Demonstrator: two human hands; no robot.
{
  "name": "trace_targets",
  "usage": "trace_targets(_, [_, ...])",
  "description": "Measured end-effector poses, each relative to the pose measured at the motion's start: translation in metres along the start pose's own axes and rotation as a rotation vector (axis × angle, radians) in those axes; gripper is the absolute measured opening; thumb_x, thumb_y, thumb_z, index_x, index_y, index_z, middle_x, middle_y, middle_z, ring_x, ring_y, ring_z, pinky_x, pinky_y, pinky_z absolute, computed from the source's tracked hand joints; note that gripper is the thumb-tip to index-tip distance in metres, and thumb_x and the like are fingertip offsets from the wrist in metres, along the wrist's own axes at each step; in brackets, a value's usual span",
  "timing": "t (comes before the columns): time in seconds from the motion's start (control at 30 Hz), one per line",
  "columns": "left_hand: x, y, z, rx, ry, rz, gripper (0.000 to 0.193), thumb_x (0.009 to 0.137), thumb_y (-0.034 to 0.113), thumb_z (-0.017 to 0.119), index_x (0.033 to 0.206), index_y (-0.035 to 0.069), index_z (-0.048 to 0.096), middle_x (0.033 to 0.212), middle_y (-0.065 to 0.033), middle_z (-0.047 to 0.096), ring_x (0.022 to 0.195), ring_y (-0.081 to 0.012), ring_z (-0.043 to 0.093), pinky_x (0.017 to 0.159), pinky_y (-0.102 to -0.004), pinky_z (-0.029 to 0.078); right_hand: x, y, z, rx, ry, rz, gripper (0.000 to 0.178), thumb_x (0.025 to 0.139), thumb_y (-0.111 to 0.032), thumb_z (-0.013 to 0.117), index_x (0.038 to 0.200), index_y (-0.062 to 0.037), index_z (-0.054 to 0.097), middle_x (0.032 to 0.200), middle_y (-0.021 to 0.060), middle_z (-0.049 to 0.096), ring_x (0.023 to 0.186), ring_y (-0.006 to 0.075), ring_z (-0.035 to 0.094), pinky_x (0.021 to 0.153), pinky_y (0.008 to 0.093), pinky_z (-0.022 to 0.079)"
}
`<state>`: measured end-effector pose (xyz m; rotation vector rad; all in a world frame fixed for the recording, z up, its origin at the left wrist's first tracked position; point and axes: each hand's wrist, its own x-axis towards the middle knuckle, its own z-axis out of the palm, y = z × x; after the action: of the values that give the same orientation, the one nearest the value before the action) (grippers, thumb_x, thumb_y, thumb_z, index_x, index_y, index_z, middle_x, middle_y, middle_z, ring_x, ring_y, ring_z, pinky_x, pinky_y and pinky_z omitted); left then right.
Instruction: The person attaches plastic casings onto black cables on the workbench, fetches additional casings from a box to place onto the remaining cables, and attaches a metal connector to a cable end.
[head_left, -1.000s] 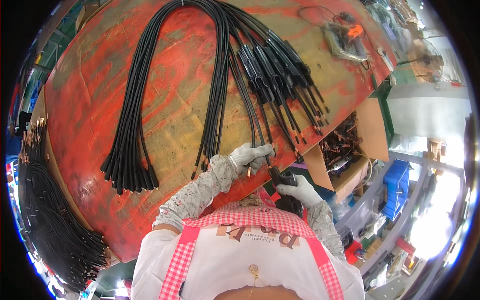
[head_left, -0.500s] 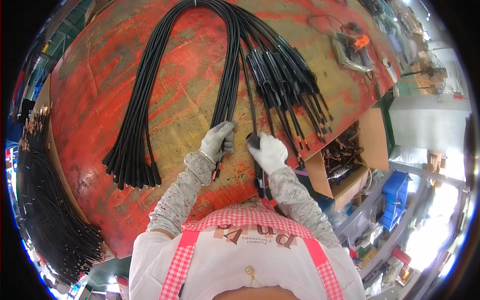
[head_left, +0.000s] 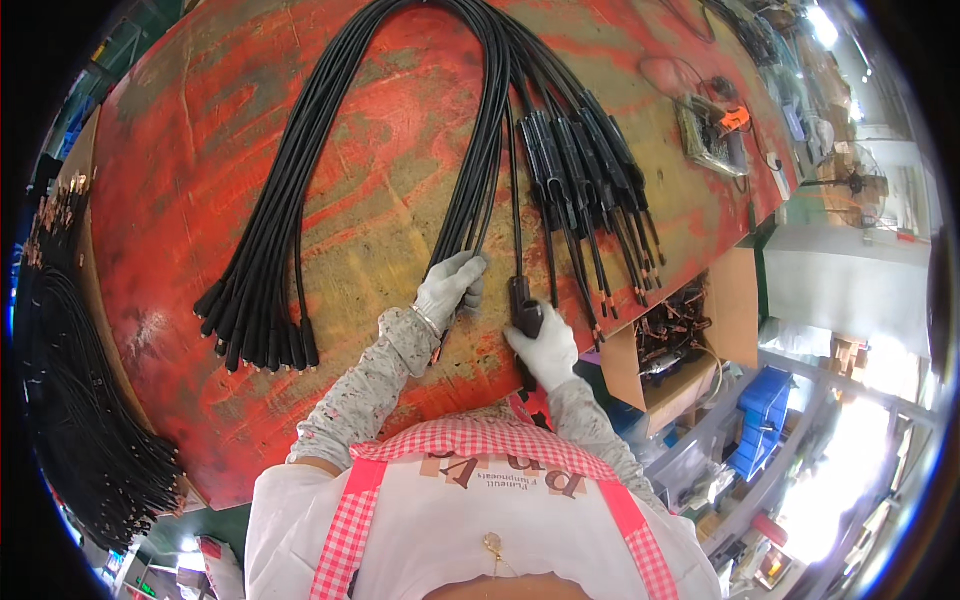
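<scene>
A thick bundle of black cables (head_left: 268, 205) arches over the table, its moulded plug ends fanned out at the left. My left hand (head_left: 450, 288), in a pale glove, is closed around the lower part of the bundle's right leg. My gloved right hand (head_left: 545, 350) grips a black sleeve (head_left: 520, 295) at the lower end of a single cable, near the table's front edge; the thumb side shows and the other fingers are partly hidden. To its right, several cables with similar long black sleeves (head_left: 567, 160) lie spread out, with copper-coloured tips.
The table (head_left: 180, 250) is red and worn. At its right edge stands an open cardboard box (head_left: 622, 365) with dark, copper-tipped pieces. A clear tray (head_left: 705, 135) and an orange-and-black tool (head_left: 735, 118) lie far right. More black cables (head_left: 85, 400) hang along the left. A blue bin (head_left: 762, 420) sits lower right.
My right hand has come nearer to me and lower along the sleeve, so more of the sleeve shows above it. My left hand keeps its hold. The whole view has shifted slightly.
</scene>
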<state>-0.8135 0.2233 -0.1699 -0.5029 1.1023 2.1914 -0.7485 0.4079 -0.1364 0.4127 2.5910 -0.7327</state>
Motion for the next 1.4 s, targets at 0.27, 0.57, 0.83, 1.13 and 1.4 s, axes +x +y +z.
trace_targets(0.27, [0.0,0.002,0.002,-0.028,-0.019,-0.011,0.029,0.092,0.028,0.062,0.107,0.003,0.055,0.065,0.003,0.045,0.054,-0.0083,0.044,0.05,-0.0251,0.04,0.015,0.018,0.004,2.117,-0.983,0.003,0.044,0.086,-0.024,0.064,0.123,0.0001,0.054,0.083,0.0066,0.063,0.067,0.0182,0.062,0.058,0.031,0.05])
trace_targets(0.57, [-0.005,0.004,0.002,0.011,-0.03,-0.022,0.034,0.094,0.028,0.058,0.114,0.001,0.052,0.068,0.0019,0.045,0.057,-0.0096,0.045,0.051,-0.0262,0.042,0.017,-0.045,-0.038,-0.103,-0.217,-0.122,0.047,0.077,-0.033,0.069,0.119,-0.0123,0.06,0.089,0.0152,0.068,0.084,0.0319,0.067,0.072,0.0431,0.052])
trace_targets(0.83, [-0.003,0.004,0.001,0.026,-0.035,-0.018,0.035,0.096,0.028,0.054,0.115,-0.001,0.051,0.069,0.0012,0.044,0.058,-0.0105,0.046,0.052,-0.0266,0.045,-0.005,-0.003,-0.015,0.584,-0.032,-0.074,0.055,0.084,-0.028,0.066,0.133,-0.0126,0.047,0.102,0.0156,0.067,0.085,0.0283,0.067,0.074,0.0398,0.054])
trace_targets(1.13, [0.001,0.0,-0.004,0.007,-0.024,-0.003,0.034,0.094,0.029,0.056,0.112,0.0,0.054,0.07,-0.0002,0.049,0.059,-0.0115,0.05,0.053,-0.0272,0.046,0.067,-0.037,-0.035,1.55,-0.444,0.051,0.039,0.092,-0.037,0.06,0.115,-0.0055,0.057,0.079,0.0077,0.065,0.06,0.0171,0.063,0.054,0.0294,0.055])
trace_targets(1.4, [0.006,-0.012,0.003,0.118,0.037,0.014,0.043,0.095,0.027,0.054,0.127,-0.001,0.046,0.07,-0.0008,0.049,0.057,-0.0111,0.051,0.054,-0.0266,0.048,0.082,-0.058,-0.094,0.776,0.441,-0.428,0.041,0.08,-0.012,0.074,0.118,-0.0024,0.061,0.101,0.0041,0.067,0.083,0.009,0.058,0.077,0.0245,0.048])
